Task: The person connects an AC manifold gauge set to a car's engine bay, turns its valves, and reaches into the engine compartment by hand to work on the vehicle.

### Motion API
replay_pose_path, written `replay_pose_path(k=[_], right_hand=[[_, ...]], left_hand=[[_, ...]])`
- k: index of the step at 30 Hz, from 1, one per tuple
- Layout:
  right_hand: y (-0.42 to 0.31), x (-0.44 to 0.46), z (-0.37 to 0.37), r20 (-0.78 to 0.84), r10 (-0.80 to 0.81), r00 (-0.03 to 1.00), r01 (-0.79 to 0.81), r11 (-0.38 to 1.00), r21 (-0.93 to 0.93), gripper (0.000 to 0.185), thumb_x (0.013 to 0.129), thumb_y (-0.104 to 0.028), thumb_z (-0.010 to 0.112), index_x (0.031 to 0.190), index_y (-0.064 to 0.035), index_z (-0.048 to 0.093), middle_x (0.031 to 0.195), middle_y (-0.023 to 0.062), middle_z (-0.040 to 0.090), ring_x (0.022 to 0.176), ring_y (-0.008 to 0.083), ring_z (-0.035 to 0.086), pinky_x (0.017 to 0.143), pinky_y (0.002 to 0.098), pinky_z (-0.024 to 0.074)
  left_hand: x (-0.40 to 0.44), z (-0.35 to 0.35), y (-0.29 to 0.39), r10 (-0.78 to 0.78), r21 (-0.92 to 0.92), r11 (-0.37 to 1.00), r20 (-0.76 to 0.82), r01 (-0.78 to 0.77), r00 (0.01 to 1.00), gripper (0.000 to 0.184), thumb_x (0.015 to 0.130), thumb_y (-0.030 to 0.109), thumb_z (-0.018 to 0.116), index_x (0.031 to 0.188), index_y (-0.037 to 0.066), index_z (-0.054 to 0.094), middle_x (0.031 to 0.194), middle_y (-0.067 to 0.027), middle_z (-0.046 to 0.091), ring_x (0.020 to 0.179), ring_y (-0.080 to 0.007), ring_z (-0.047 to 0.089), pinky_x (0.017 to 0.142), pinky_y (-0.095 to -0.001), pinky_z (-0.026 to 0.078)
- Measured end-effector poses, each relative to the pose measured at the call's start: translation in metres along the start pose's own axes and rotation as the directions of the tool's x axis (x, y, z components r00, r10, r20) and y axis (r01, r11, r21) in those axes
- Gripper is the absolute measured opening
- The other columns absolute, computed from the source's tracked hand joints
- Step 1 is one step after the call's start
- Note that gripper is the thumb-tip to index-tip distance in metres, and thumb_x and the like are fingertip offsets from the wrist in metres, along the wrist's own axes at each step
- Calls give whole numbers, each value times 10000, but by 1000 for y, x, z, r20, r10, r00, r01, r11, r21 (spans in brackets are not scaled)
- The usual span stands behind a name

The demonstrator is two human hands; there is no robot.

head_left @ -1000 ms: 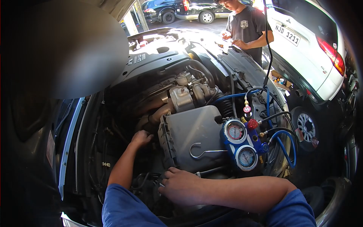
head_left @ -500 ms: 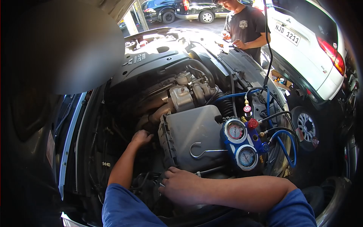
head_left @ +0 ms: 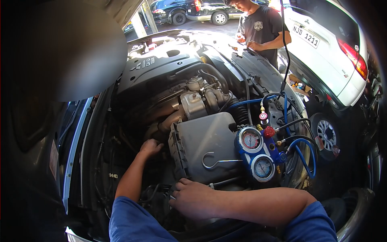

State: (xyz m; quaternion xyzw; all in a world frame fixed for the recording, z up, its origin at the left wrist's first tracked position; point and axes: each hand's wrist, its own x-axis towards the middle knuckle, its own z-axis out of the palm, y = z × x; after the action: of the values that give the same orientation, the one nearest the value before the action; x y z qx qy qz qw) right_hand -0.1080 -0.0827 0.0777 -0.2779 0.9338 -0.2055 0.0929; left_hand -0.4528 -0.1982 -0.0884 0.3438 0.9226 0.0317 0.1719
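Note:
My left hand reaches down into the engine bay, left of the black airbox; its fingers are bent and mostly lost in shadow. At the airbox's front edge lies my right hand, its fingers curled down around something small and shiny that I cannot make out. A blue gauge set with two round dials rests on the airbox's right side, its metal hook lying over the lid. Blue and black hoses run from it. Behind the airbox is the metal turbo housing.
A co-worker in a dark shirt stands beyond the fender with both hands over it. A white car and a loose wheel are at the right. A dark blurred shape covers the upper left.
The dark blurred shape at the upper left has shifted a little left, showing more of the engine cover. The co-worker has leaned slightly left. My hands have not visibly moved.

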Motion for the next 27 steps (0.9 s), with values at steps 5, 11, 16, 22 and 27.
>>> replay_pose_path(k=[5, 11, 16, 22, 27], right_hand=[[1, 0, 3, -19, -5, 1000, 5, 1000, -4, 323, 900, -211, 603, 1149, -36, 709, 1132, 147, 719, 1168, 326, 631, 1128, 494, 418], [0, 0, -1, 7, 2, 1000, -2, 1000, -12, 331, 901, -216, 598, 1155, -39, 715, 1137, 149, 719, 1174, 323, 628, 1145, 494, 408], [0, 0, 1, -4, 5, 1000, -5, 1000, -5, 329, 902, -214, 597, 1153, -37, 718, 1137, 150, 719, 1174, 325, 628, 1146, 491, 406], [0, 0, 7, -79, 3, 997, -4, 1000, -8, 247, 904, -208, 627, 1054, -74, 770, 1042, 130, 748, 1149, 306, 646, 1115, 469, 416], [0, -1, 6, -80, -8, 997, 5, 999, -36, 273, 884, -216, 622, 1065, -46, 737, 1044, 119, 732, 1114, 292, 646, 1070, 450, 444]], left_hand=[[-1, 0, 1, -2, 0, 1000, -4, 2, 1000, 405, 943, 444, 622, 1087, 106, 793, 1108, -211, 740, 1083, -411, 686, 973, -506, 530], [-4, -2, 3, 2, -24, 1000, -10, -3, 1000, 403, 939, 440, 627, 1079, 101, 792, 1111, -215, 737, 1084, -414, 683, 972, -508, 529], [-5, -4, 4, 8, -10, 1000, -5, -8, 1000, 402, 941, 439, 625, 1085, 102, 792, 1112, -213, 737, 1085, -411, 683, 969, -506, 530], [-4, -5, 3, 13, -3, 1000, -10, -13, 1000, 392, 939, 426, 640, 1083, 94, 791, 1098, -212, 739, 1068, -409, 688, 959, -500, 534], [0, 4, -5, 40, -12, 999, -37, -41, 998, 392, 936, 416, 652, 1044, 66, 793, 1049, -230, 738, 1038, -418, 693, 939, -501, 534]])
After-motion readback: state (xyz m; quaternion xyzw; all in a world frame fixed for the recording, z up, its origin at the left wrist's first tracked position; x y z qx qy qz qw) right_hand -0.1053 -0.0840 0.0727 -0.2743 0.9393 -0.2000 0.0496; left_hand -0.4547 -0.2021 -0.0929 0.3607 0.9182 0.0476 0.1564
